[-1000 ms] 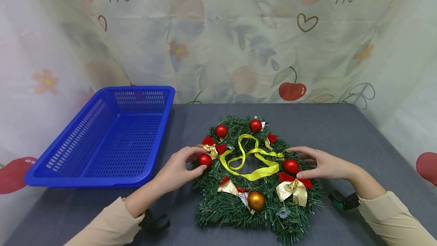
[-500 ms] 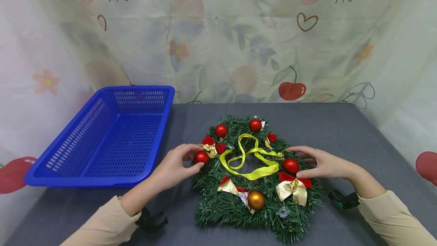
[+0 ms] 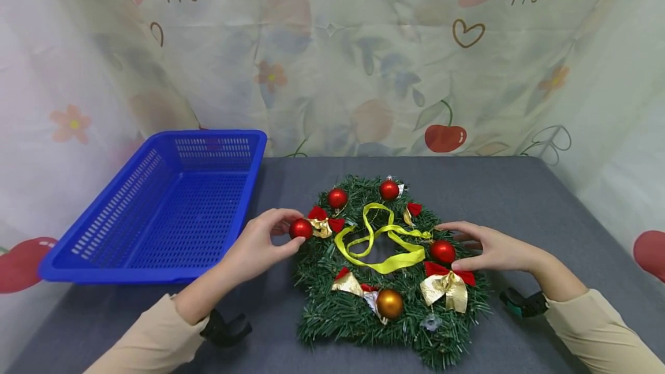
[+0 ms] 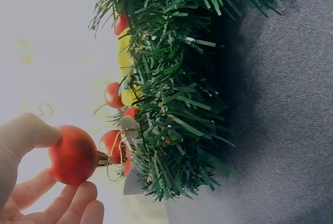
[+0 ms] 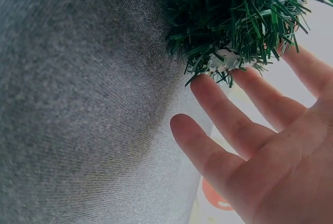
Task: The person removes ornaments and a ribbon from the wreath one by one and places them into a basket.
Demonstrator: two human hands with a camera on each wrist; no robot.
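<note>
A green tinsel wreath [image 3: 332, 319] lies on the grey table, dressed with baubles, bows and a yellow ribbon [image 3: 400, 263]. At its left edge my left hand [image 3: 254, 250] pinches a red bauble [image 3: 301, 229] between thumb and fingers. The left wrist view shows this bauble [image 4: 73, 154] lifted off the greenery, a thin gold loop at its cap. My right hand [image 3: 501, 254] rests at the wreath's right side, beside another red bauble [image 3: 443, 252] and a gold-and-red bow [image 3: 445, 292]. Its fingers [image 5: 229, 120] look extended in the right wrist view, the tips against the tinsel.
A blue slotted plastic basket [image 3: 140, 275] stands left of the wreath, nothing visible in it. A patterned curtain [image 3: 332, 74] hangs behind the table. Further red baubles [image 3: 337, 198] and a gold bauble [image 3: 389, 304] sit on the wreath.
My left hand has drawn the red bauble left and slightly up, away from the wreath's left side. The right hand and the wreath have stayed where they were.
</note>
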